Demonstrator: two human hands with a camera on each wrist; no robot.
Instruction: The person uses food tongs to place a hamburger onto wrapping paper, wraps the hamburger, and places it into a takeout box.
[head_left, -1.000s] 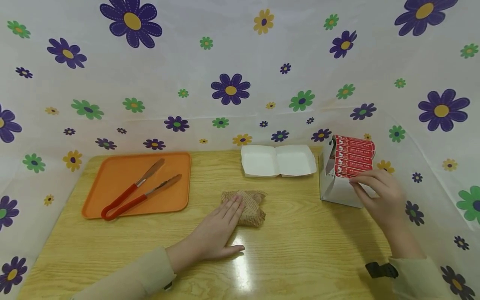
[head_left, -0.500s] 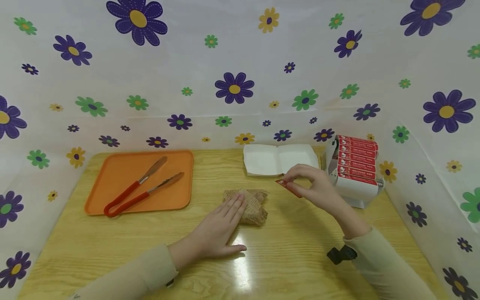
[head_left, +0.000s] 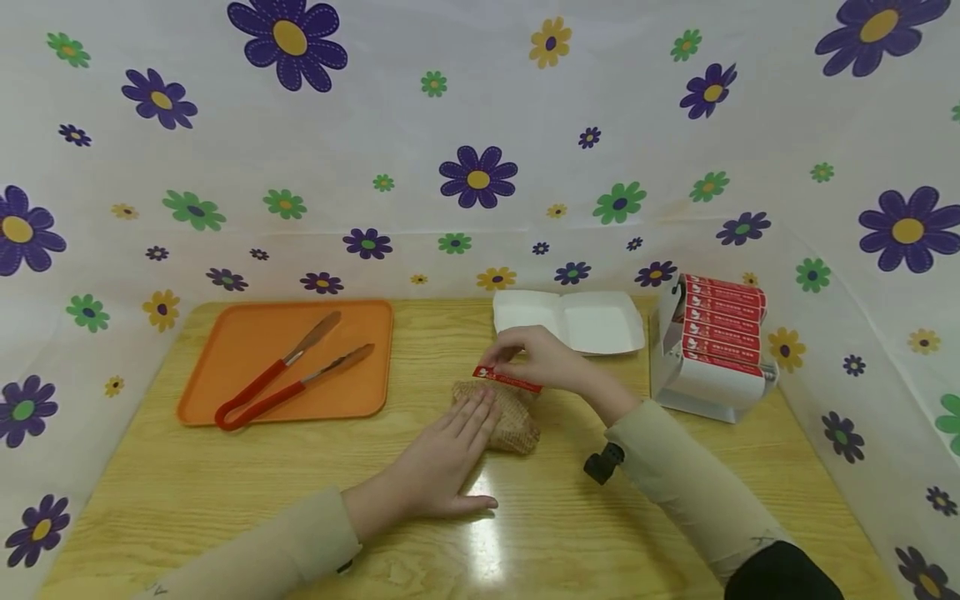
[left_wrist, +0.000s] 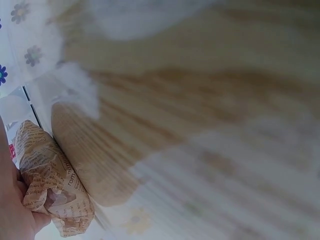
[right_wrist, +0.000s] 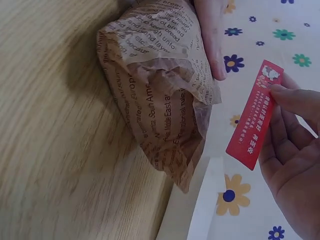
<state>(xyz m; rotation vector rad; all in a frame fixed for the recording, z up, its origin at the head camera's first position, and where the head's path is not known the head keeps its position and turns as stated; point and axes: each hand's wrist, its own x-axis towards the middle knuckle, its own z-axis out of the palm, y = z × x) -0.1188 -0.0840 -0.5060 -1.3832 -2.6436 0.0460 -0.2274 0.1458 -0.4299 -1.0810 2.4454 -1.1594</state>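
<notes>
A bundle wrapped in brown printed paper (head_left: 516,421) lies on the wooden table. My left hand (head_left: 431,454) rests on its left side with straight fingers, thumb spread out on the tabletop. Between thumb and fingers, my right hand (head_left: 543,358) pinches one end of a red sticker strip (right_wrist: 255,117) with white print. In the head view the strip appears over the bundle's far edge; the right wrist view shows it apart from the paper (right_wrist: 160,95). What the paper wraps is hidden.
At the right stands a white dispenser (head_left: 693,400) with several red stickers (head_left: 723,325). Behind the hands lies an unfolded white paper box (head_left: 607,321). An orange tray (head_left: 206,367) at the left bears red-handled tongs (head_left: 258,392). A flowered cloth (head_left: 412,142) hangs behind the table.
My right hand has pulled a red sticker off the dispenser and carried it left to the wrapped bundle. My left hand has stayed on the bundle.
</notes>
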